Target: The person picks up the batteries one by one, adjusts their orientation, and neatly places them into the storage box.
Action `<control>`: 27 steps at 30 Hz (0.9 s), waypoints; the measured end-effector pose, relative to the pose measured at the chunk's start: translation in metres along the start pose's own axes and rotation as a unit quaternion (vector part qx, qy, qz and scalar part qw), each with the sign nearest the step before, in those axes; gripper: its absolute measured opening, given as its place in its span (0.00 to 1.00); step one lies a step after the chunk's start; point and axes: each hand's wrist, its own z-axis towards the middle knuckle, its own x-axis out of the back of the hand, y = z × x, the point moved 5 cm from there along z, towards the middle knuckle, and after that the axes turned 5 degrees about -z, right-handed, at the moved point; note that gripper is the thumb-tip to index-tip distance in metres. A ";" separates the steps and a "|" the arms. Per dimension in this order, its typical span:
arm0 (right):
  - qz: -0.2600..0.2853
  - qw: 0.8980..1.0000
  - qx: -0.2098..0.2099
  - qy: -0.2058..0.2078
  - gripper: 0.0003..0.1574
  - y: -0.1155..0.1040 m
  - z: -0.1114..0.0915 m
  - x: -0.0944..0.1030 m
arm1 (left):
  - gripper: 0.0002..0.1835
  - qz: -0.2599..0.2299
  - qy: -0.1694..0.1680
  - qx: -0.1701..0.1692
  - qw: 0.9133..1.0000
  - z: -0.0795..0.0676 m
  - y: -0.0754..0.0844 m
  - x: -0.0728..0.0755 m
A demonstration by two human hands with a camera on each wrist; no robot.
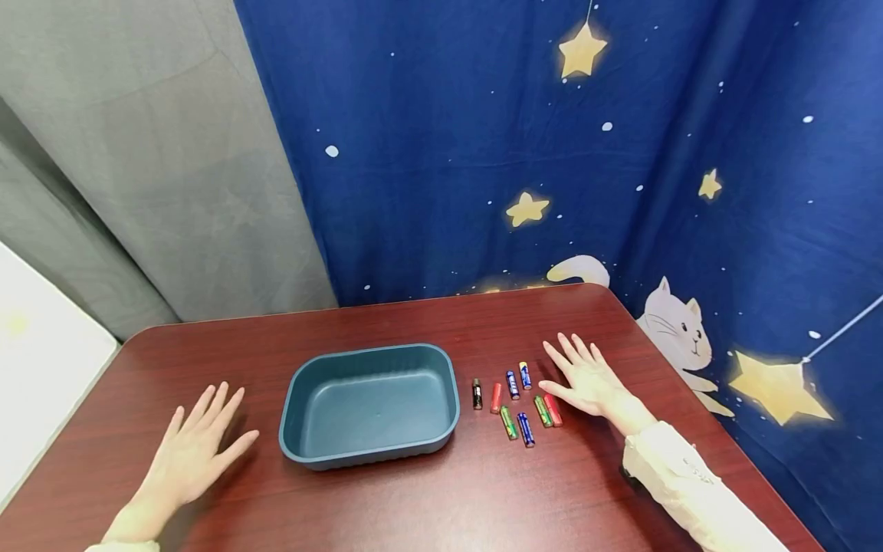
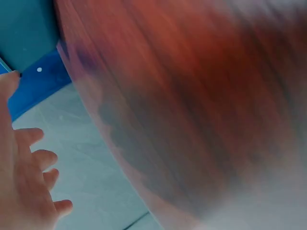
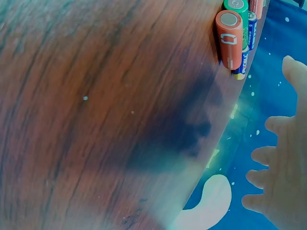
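Head view: starry blue curtain (image 1: 476, 146) behind a reddish-brown wood-grain table (image 1: 497, 479), set with a teal plastic bin (image 1: 375, 410) and eight small cylindrical batteries (image 1: 513, 386).
Left of the bin, left hand (image 1: 189, 456) with fingers spread apart; well to the right, right hand (image 1: 589, 383) likewise spread; both seemingly just above the table, hard to be sure. Between bin and right hand, batteries in black, red, blue and green, loose on the table.
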 end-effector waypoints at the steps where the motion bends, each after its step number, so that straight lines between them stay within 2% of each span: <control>1: 0.000 1.000 0.000 -0.001 0.47 0.000 0.000 0.000 | 0.39 -0.007 0.001 -0.004 1.000 0.000 0.002 0.000; 12: 0.006 1.000 -0.006 -0.010 0.48 0.004 -0.001 -0.002 | 0.44 -0.083 0.003 -0.039 0.996 0.002 0.029 0.000; 21: 0.018 1.000 -0.006 -0.008 0.48 0.004 -0.002 -0.003 | 0.51 -0.109 -0.039 0.001 0.993 0.000 0.041 -0.004; 24: 0.017 1.000 -0.006 -0.010 0.47 0.003 -0.003 -0.003 | 0.51 -0.112 -0.036 0.003 0.993 -0.001 0.044 -0.004; 27: 0.022 1.000 -0.006 -0.011 0.47 0.002 -0.003 -0.002 | 0.50 -0.114 -0.021 -0.009 0.993 -0.002 0.047 -0.003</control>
